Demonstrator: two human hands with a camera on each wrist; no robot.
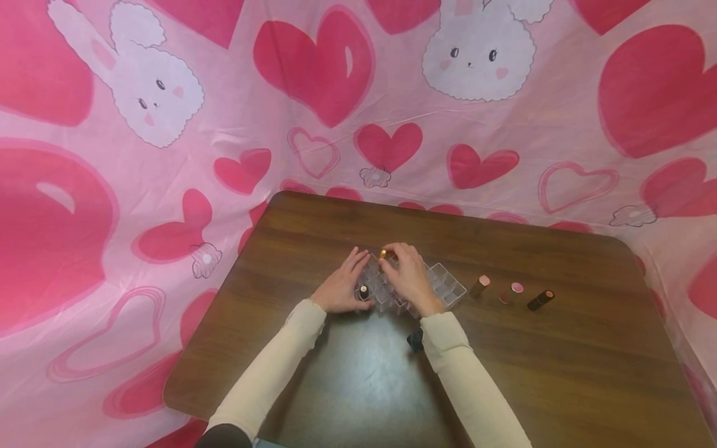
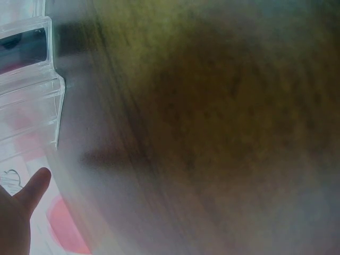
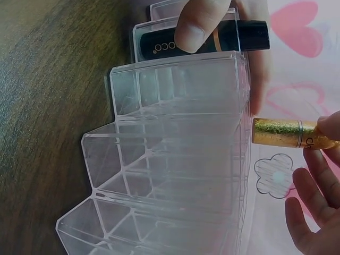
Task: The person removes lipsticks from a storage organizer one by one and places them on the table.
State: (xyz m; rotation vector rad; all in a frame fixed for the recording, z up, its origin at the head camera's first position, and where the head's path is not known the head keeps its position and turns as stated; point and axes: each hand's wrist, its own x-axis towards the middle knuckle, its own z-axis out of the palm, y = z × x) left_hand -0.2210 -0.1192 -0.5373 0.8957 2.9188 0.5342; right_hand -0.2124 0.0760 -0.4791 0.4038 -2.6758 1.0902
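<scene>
A clear stepped organizer (image 1: 450,285) with many compartments stands on the brown table. My left hand (image 1: 340,287) grips its left end, thumb on the near side and fingers along the far side. In the right wrist view that thumb lies across the compartment holding a black lipstick tube (image 3: 257,35), whose end sticks out of the top. My right hand (image 1: 411,277) pinches a small gold glittery lipstick tube (image 3: 276,133) between thumb and fingertips. The gold tube is over the organizer's far, left part, close to its top openings. Several compartments (image 3: 175,90) beside the black tube are empty.
To the organizer's right stand a brown tube with a pink top (image 1: 480,286), a pink tube (image 1: 511,292) and a black tube (image 1: 541,300), in a row. A small black object (image 1: 415,340) is beside my right cuff. Heart-patterned pink cloth (image 1: 392,155) hangs behind the table.
</scene>
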